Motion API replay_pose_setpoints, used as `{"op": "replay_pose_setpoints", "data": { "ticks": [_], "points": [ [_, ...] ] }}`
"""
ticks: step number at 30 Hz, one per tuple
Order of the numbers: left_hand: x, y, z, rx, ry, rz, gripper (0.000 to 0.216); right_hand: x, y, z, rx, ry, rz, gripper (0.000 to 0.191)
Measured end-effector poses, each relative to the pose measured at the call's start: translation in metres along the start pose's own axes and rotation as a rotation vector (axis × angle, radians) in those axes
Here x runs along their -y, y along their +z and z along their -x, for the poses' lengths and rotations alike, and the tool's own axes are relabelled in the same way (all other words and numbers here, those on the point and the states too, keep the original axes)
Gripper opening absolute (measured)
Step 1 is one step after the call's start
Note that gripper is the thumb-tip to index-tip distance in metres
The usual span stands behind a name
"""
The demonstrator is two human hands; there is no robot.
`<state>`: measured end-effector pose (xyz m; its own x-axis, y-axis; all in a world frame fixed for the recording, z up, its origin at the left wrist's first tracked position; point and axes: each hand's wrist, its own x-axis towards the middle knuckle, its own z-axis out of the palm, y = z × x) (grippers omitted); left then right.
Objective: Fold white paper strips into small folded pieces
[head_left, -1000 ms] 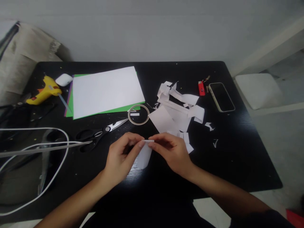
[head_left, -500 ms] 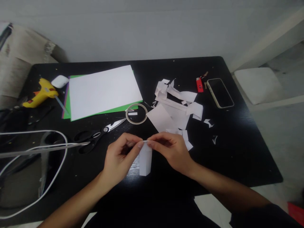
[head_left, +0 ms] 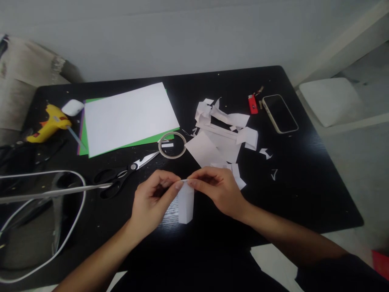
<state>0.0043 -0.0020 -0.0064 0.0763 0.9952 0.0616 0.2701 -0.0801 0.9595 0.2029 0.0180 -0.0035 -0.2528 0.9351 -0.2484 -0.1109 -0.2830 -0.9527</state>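
A small folded white paper piece, shaped like a narrow box, hangs upright over the near part of the black table. My left hand pinches its top edge between thumb and fingers from the left. From the right, my right hand pinches the same edge, the two thumbs close together. Behind my hands lie black-handled scissors, a ring of tape and a heap of cut white paper scraps.
White sheets over green ones lie at the back left, beside a yellow glue gun and a white case. A white cable loops at the left. A red lighter and a phone sit at the back right.
The camera view has turned slightly, so the table appears tilted a little. Both hands keep their pinch on the paper, almost unmoved.
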Motion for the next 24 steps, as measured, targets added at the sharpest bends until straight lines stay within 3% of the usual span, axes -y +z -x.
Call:
{"op": "replay_pose_setpoints", "data": {
  "ticks": [7, 15, 24],
  "points": [
    [-0.0006, -0.0014, -0.0018, 0.083, 0.02, -0.046, 0.007, -0.0031, 0.0029, 0.0035, -0.001, -0.04, 0.026, 0.01],
    [0.005, -0.0019, 0.0011, 0.021, 0.063, -0.083, 0.006, -0.0027, 0.0023, 0.0007, 0.021, 0.048, -0.067, 0.017],
    [0.0014, -0.001, 0.0039, 0.032, 0.051, -0.046, 0.008, -0.0007, 0.0003, 0.0021, 0.029, -0.014, -0.053, 0.009]
  ]
}}
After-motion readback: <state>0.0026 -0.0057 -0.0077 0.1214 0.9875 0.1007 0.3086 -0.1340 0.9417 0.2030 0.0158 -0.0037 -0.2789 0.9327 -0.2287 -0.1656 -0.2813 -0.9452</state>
